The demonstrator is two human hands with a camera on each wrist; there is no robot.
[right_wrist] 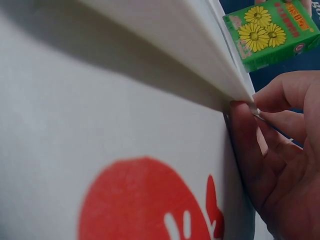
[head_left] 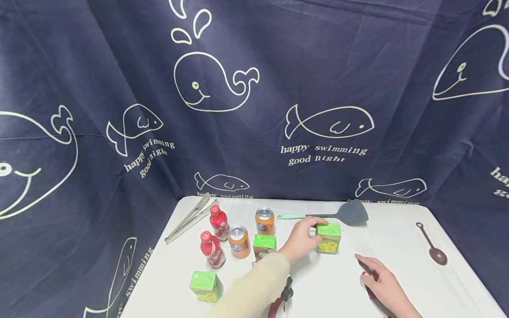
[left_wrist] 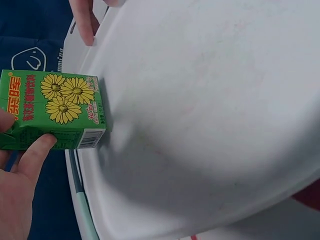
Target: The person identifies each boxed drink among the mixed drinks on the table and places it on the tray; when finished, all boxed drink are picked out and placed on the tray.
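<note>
A green drink carton with yellow flowers printed on it is gripped by my left hand, thumb and fingers on opposite sides. It stands over the far end of a white tray; whether its base touches the tray, I cannot tell. My right hand pinches the tray's right edge between thumb and fingers, as the right wrist view shows. In the head view the tray barely stands out from the white tabletop.
Left of the tray stand two red bottles, two orange cans and more green cartons. Metal tongs lie at the back left. A spatula lies behind the held carton, a brown spoon far right.
</note>
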